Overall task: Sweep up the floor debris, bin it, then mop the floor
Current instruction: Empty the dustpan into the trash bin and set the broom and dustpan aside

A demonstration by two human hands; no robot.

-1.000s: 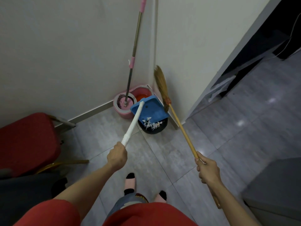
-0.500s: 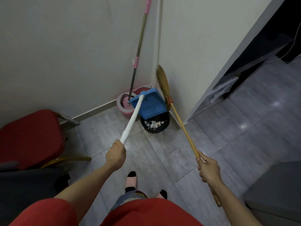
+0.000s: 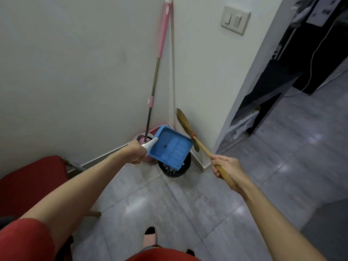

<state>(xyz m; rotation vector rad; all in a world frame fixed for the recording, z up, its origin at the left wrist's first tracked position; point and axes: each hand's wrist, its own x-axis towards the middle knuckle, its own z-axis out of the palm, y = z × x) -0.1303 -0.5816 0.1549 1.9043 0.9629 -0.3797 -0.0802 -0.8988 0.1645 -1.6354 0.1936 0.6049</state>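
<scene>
My left hand [image 3: 136,153] grips the white handle of a blue dustpan [image 3: 170,147], which is tilted over a black bin [image 3: 179,171] in the corner. White paper scraps show inside the bin under the pan's lip. A small dark speck sits in the pan. My right hand [image 3: 225,167] holds the wooden handle of a straw broom [image 3: 185,124], whose bristles rest against the wall just right of the pan. A mop with a pink and metal pole [image 3: 154,85] leans in the corner, standing in a pink bucket [image 3: 142,138] mostly hidden behind the dustpan.
A red chair [image 3: 28,183] stands at the left against the wall. A light switch [image 3: 235,19] is on the right wall. A dark doorway [image 3: 293,72] with a white cable opens at the right. Grey tiled floor [image 3: 169,208] lies in front of my feet.
I have stepped closer to the corner. Both arms reached forward; the dustpan moved lower over the bin with its inside now facing me, and my right hand slid nearer the broom head.
</scene>
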